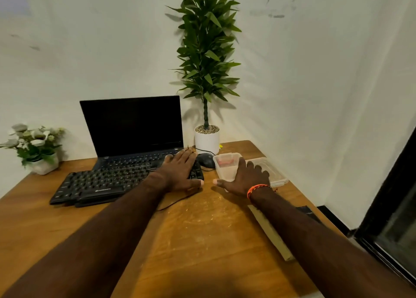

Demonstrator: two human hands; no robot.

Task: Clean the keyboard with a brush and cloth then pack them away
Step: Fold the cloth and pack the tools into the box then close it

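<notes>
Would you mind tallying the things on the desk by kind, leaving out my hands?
Keyboards: 1, the black keyboard
Laptops: 1, the laptop
Mice: 1, the mouse
Potted plants: 2, the tall plant and the flower pot
Clear plastic pieces: 2, the container and the lid
Total: 7

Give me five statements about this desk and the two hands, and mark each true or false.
1. The left hand rests on the keyboard. True.
2. The laptop screen is lit. False: it is dark.
3. The right hand lies on the clear container. True.
4. The mouse sits left of the keyboard. False: it sits off the right end.
5. The container's lid is on it. False: it lies beside it.
</notes>
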